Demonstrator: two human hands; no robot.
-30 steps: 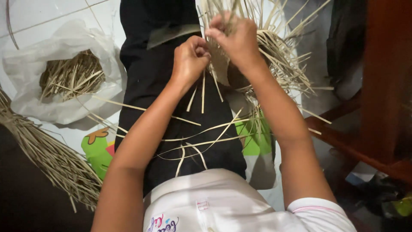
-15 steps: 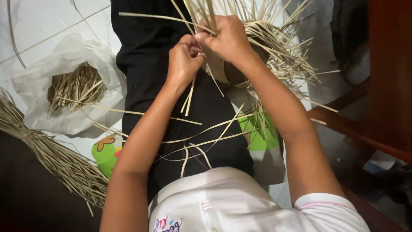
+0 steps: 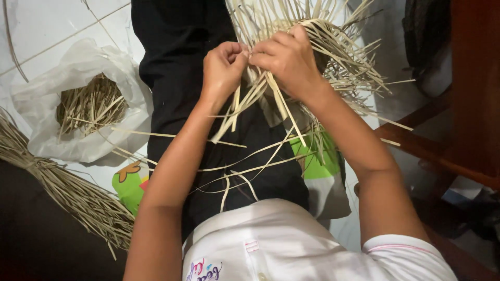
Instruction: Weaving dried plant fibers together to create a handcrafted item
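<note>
My left hand (image 3: 223, 66) is curled shut, pinching pale straw strips (image 3: 245, 106) that hang down over my black-trousered lap (image 3: 182, 62). My right hand (image 3: 286, 60) is closed around the strips too, pressed against the half-woven straw piece (image 3: 338, 47) whose loose ends fan outward. To my left, a white plastic bag (image 3: 78, 62) holds more straw, beside a tied straw bundle (image 3: 62, 187) on the tiled floor (image 3: 41, 26).
</note>
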